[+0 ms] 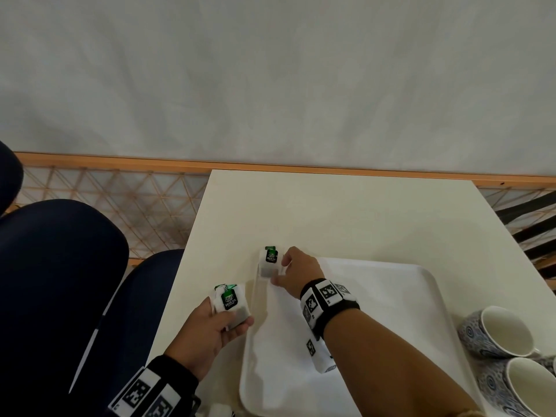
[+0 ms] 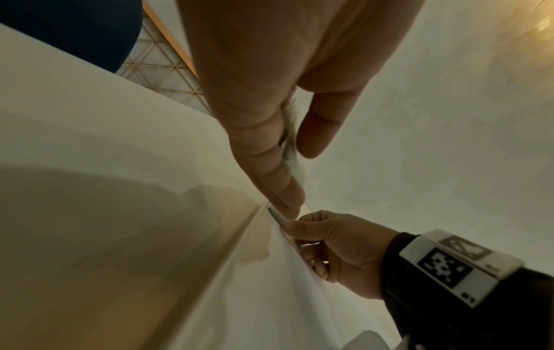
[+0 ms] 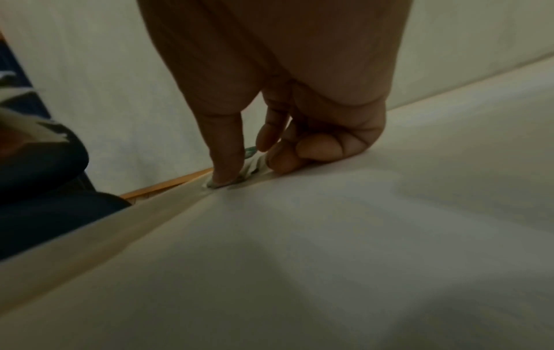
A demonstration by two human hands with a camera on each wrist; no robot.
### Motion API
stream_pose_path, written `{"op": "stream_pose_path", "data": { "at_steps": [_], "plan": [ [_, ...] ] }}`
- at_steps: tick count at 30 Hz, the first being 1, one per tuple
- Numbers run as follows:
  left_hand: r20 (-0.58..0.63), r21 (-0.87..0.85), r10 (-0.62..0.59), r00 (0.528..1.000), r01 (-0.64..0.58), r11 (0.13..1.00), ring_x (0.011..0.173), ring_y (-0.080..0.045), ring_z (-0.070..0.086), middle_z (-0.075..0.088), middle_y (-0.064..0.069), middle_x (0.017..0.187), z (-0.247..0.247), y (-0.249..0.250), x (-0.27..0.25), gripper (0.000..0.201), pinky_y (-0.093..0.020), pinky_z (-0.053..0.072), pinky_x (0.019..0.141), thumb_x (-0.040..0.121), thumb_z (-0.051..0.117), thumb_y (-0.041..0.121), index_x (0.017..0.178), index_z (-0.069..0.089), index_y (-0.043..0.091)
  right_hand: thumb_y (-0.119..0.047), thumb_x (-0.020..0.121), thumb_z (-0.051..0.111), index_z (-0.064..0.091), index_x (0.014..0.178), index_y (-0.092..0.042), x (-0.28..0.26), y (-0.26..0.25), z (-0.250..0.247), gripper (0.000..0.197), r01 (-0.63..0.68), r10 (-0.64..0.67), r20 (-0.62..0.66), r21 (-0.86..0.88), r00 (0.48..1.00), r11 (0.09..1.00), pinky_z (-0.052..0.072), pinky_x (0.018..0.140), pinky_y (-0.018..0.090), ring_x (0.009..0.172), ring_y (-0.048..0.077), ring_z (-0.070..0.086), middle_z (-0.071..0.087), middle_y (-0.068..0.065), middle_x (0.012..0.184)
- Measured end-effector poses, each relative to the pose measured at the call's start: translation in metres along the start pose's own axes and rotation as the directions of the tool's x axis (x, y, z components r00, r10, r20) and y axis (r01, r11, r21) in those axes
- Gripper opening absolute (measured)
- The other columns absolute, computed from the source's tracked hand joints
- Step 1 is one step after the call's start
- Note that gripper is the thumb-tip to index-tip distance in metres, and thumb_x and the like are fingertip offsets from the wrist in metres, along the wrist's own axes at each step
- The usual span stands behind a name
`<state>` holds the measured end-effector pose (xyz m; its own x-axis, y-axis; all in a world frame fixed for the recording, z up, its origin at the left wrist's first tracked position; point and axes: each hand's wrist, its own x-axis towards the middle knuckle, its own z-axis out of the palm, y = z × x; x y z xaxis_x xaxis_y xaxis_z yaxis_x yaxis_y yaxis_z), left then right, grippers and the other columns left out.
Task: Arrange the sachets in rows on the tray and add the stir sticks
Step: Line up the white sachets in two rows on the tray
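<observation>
From the head view, the right hand [image 1: 296, 273] sets a green-tea sachet [image 1: 270, 261] down at the far left corner of the white tray [image 1: 391, 296], fingers curled round its edges. The left hand [image 1: 207, 332] pinches a small stack of sachets [image 1: 230, 302] just beside the tray's left rim, over the desk [image 1: 346, 212]. These packets look light, thin and floppy, so an edge pinch with thumb on top seems the safest hold; pressing the middle would likely crumple the bag. Apart from that one sachet, the part of the tray I can see is bare. Two patterned cups [image 1: 501, 332] sit to the right; the part of their insides in view looks bare. No stir sticks are in sight.

Left wrist view: thumb and fingers [image 2: 270, 165] clamp the stack edge-on, grip closed on it, with the right hand [image 2: 338, 251] working low at the tray rim.

Right wrist view: the fingertips [image 3: 223, 165] press the sachet [image 3: 248, 170] flat against the tray, grip on it, right at the corner.
</observation>
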<state>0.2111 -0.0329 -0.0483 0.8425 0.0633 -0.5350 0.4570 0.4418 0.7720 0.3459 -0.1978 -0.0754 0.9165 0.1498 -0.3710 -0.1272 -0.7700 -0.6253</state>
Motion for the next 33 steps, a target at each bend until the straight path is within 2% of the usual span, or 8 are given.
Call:
{"op": "stream_pose_path", "data": {
  "at_steps": [9, 13, 17, 20, 23, 26, 30, 33],
  "plan": [
    [-0.01, 0.01, 0.009, 1.0, -0.008, 1.0, 0.099, -0.04, 0.065, 0.062, -0.023, 0.117, -0.001, 0.002, 0.0, 0.032, -0.035, 0.059, 0.079, 0.094, 0.042, -0.01, 0.114, 0.057, 0.009, -0.026, 0.084, 0.066, 0.048, 0.092, -0.018, 0.001, -0.002, 0.002, 0.022, 0.042, -0.044, -0.046, -0.055, 0.998, 0.998, 0.048, 0.071, 0.03, 0.08, 0.022, 0.054, 0.058, 0.003, 0.092],
    [0.018, -0.025, 0.002, 1.0, -0.001, 1.0, 0.101, -0.038, 0.066, 0.065, -0.019, 0.116, 0.003, 0.004, 0.0, 0.033, -0.035, 0.058, 0.082, 0.096, 0.041, -0.007, 0.12, 0.056, 0.009, -0.034, 0.084, 0.067, 0.046, 0.079, -0.022, -0.004, -0.007, 0.0, 0.024, 0.092, -0.092, -0.052, -0.014, 0.994, 0.996, 0.042, 0.06, 0.024, 0.077, 0.02, 0.054, 0.055, -0.004, 0.079],
    [0.029, 0.001, 0.033, 0.999, -0.034, 0.999, 0.098, -0.037, 0.068, 0.07, -0.016, 0.11, 0.006, 0.01, 0.002, 0.029, -0.029, 0.06, 0.072, 0.098, 0.041, -0.003, 0.119, 0.057, 0.01, -0.052, 0.086, 0.064, 0.059, 0.08, -0.018, -0.026, -0.022, -0.012, 0.035, 0.185, -0.242, 0.193, 0.27, 0.951, 0.945, 0.051, 0.068, 0.028, 0.074, 0.015, 0.064, 0.068, 0.001, 0.083],
    [0.028, 0.116, 0.083, 0.996, -0.085, 0.99, 0.096, -0.032, 0.07, 0.072, -0.014, 0.105, 0.01, 0.013, 0.003, 0.027, -0.03, 0.06, 0.075, 0.096, 0.047, -0.001, 0.116, 0.06, 0.012, -0.043, 0.08, 0.075, 0.068, 0.096, -0.013, -0.044, -0.027, -0.012, 0.035, 0.112, -0.272, 0.358, 0.409, 0.893, 0.906, 0.05, 0.066, 0.024, 0.071, 0.011, 0.064, 0.07, 0.0, 0.082],
    [-0.023, 0.189, 0.142, 0.99, -0.135, 0.973, 0.088, -0.027, 0.073, 0.074, -0.012, 0.097, 0.014, 0.012, 0.004, 0.023, -0.029, 0.059, 0.068, 0.092, 0.054, -0.002, 0.108, 0.063, 0.013, -0.028, 0.078, 0.08, 0.069, 0.092, -0.015, -0.05, -0.024, -0.006, 0.022, 0.15, -0.278, 0.345, 0.354, 0.897, 0.923, 0.048, 0.06, 0.016, 0.063, 0.006, 0.062, 0.069, -0.003, 0.072],
    [-0.06, 0.2, 0.153, 0.986, -0.138, 0.97, 0.088, -0.028, 0.072, 0.074, -0.014, 0.098, 0.012, 0.007, 0.008, 0.024, -0.034, 0.058, 0.071, 0.09, 0.058, -0.002, 0.11, 0.063, 0.01, -0.022, 0.081, 0.077, 0.069, 0.086, -0.013, -0.049, -0.019, -0.005, 0.013, 0.168, -0.275, 0.32, 0.325, 0.906, 0.931, 0.043, 0.055, 0.009, 0.054, -0.003, 0.057, 0.065, -0.006, 0.064],
    [-0.108, 0.122, 0.158, 0.981, -0.145, 0.982, 0.086, -0.029, 0.071, 0.073, -0.015, 0.101, 0.008, 0.004, 0.01, 0.02, -0.034, 0.058, 0.068, 0.094, 0.055, 0.005, 0.112, 0.062, 0.01, -0.024, 0.083, 0.075, 0.065, 0.072, -0.017, -0.045, -0.013, -0.006, 0.017, 0.157, -0.253, 0.287, 0.318, 0.924, 0.935, 0.043, 0.058, 0.011, 0.057, 0.0, 0.059, 0.067, -0.004, 0.064],
    [-0.168, 0.003, 0.132, 0.977, -0.133, 0.991, 0.081, -0.034, 0.069, 0.07, -0.016, 0.095, 0.007, 0.007, 0.01, 0.015, -0.028, 0.06, 0.06, 0.097, 0.05, 0.007, 0.108, 0.061, 0.008, -0.025, 0.085, 0.072, 0.063, 0.075, -0.007, -0.034, -0.005, -0.006, 0.023, 0.097, -0.173, 0.189, 0.358, 0.966, 0.929, 0.045, 0.062, 0.019, 0.061, 0.008, 0.059, 0.066, 0.004, 0.07]
  ]
}}
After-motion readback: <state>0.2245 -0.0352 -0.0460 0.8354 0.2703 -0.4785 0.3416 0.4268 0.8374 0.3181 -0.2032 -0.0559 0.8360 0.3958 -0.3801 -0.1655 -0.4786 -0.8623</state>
